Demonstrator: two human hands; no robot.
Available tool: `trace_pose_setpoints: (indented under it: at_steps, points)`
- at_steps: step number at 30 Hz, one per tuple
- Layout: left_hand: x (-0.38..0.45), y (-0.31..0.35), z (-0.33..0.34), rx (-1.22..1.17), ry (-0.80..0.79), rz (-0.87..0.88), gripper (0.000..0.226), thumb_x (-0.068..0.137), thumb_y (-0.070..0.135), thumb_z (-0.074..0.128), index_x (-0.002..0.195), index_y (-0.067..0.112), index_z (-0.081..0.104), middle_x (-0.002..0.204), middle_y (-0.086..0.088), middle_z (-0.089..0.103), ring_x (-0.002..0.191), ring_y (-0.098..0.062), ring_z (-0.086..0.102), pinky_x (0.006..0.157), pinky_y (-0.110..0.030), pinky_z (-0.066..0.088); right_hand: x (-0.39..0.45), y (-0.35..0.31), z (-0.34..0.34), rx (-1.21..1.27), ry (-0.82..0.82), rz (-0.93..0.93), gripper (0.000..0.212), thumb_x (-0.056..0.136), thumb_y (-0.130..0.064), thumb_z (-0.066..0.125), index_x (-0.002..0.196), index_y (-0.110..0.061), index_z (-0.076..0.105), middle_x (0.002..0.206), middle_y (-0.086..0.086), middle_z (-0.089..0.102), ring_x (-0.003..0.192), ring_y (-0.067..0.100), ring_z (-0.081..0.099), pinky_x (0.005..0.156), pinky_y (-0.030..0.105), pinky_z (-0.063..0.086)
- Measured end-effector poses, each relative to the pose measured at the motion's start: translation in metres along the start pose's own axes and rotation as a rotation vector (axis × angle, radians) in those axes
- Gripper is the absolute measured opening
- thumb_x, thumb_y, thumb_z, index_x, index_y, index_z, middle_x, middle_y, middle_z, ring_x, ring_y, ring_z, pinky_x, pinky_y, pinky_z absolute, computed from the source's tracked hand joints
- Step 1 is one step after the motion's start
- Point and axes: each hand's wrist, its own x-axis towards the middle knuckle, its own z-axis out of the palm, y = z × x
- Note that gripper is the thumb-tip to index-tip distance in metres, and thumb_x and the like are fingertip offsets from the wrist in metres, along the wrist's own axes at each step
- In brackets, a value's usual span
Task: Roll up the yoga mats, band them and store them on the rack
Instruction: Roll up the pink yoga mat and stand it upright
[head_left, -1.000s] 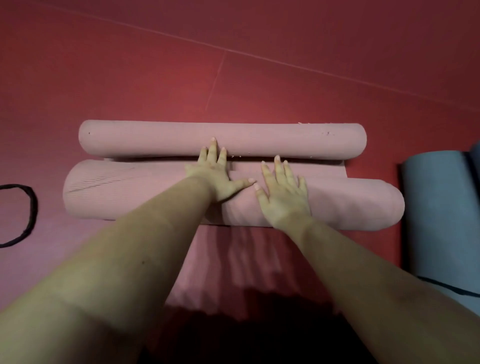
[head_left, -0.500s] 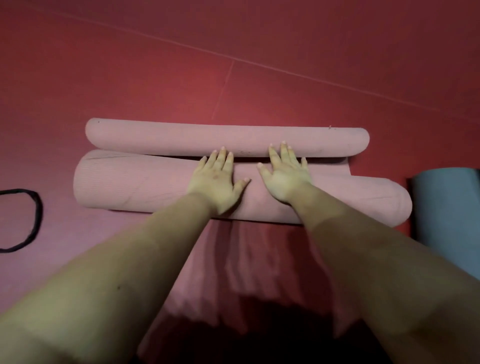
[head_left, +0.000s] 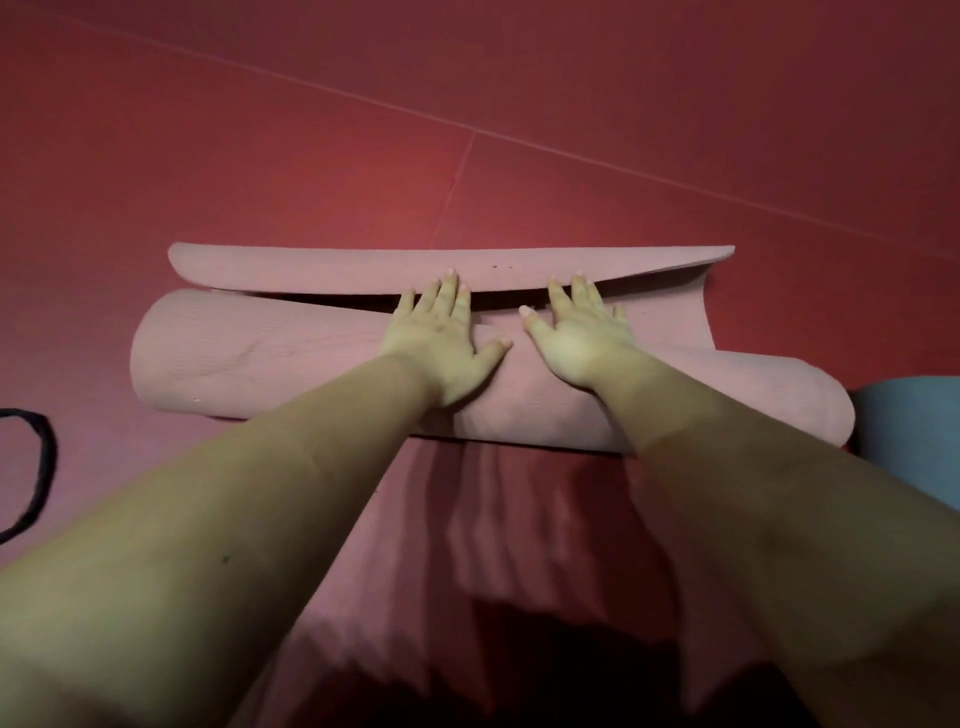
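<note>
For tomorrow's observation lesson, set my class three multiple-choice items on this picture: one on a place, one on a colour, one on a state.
1. Where does the black band lie?
A. On the floor at the left edge
B. Around the pink mat
C. In the right hand

2. What colour is the mat at the right edge?
A. Yellow
B. Blue-grey
C. White

3. How is the left hand on the pink mat?
A. Clenched in a fist
B. Lifted clear
C. Pressed flat, fingers straight

Key: 1 A, the loop lies apart, left of the roll. 2 B, its visible part is blue-grey. 3 C, like the right hand, it lies flat on the roll.
</note>
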Motion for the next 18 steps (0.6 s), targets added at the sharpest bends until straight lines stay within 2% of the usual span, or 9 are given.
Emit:
trace_pose_setpoints:
  at_steps: [6,11,15,18]
  points:
    - [0.037,-0.004,-0.013,-0.037,-0.053,-0.056,0.086,0.092,0.064,0.020,0.150,0.006,-0.002,0.158,-0.012,-0.008,0.146,-0.022,-0.004,0.118,-0.040,-0.001,-0.004,0.000,-0.001,-0.046,0.131,-0.068,0.066,0.098,-0.053,0.018,0.152,-0.019,0.002,0.159,0.004,-0.008,0.146,0.015,-0.010,0.116,0.045,-0.010]
    - [0.054,-0.005,-0.020,-0.050,-0.012,-0.076,0.080,0.094,0.058,0.019,0.150,0.004,-0.001,0.158,-0.013,-0.007,0.146,-0.024,-0.004,0.118,-0.040,-0.003,0.016,0.001,-0.007,-0.046,0.097,-0.072,0.066,0.097,-0.054,0.019,0.152,-0.022,0.004,0.159,0.004,-0.008,0.146,0.016,-0.008,0.117,0.045,-0.005]
    - [0.049,-0.007,-0.015,0.014,0.048,0.015,0.078,0.094,0.059,0.017,0.150,0.006,0.003,0.158,-0.011,-0.003,0.146,-0.023,-0.001,0.118,-0.040,-0.002,0.042,0.001,-0.020,-0.006,0.057,-0.054,0.067,0.096,-0.056,0.020,0.152,-0.022,0.003,0.159,0.004,-0.011,0.146,0.016,-0.010,0.117,0.045,-0.003]
    - [0.049,-0.009,-0.013,0.002,0.051,0.003,0.079,0.092,0.061,0.017,0.151,0.010,0.008,0.158,-0.011,0.001,0.146,-0.023,0.003,0.118,-0.041,0.000,0.038,-0.001,-0.018,0.005,0.114,-0.074,0.069,0.095,-0.059,0.023,0.152,-0.023,0.008,0.159,0.004,-0.006,0.146,0.016,-0.007,0.117,0.044,-0.005]
